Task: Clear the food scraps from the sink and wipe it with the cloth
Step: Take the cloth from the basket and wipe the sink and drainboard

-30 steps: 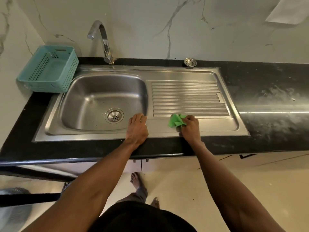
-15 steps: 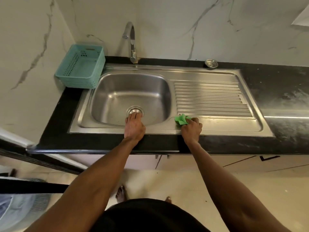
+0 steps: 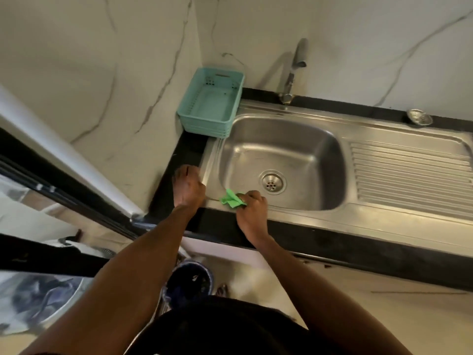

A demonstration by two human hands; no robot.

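In the head view, the right hand [image 3: 252, 213] has travelled leftward along the front rim of the stainless steel sink [image 3: 320, 219], from near the ribbed drainboard [image 3: 409, 175] a second ago to the near-left corner of the basin. It grips the crumpled green cloth [image 3: 233, 199], which sits on the rim. The left hand [image 3: 188, 187] has shifted off the rim by the round drain [image 3: 272, 183] onto the black stone countertop [image 3: 358, 249] at the sink's left edge; it is blurred, so I cannot tell how its fingers lie. No scraps show in the basin, so the wiping seems well along, with the left rim next.

A teal plastic basket [image 3: 212, 103] stands behind the sink's left corner, a chrome tap [image 3: 291, 73] by the marble-patterned wall [image 3: 102, 73], a small metal strainer [image 3: 419, 117] farther right. A dark bin [image 3: 189, 280] stands on the floor below.
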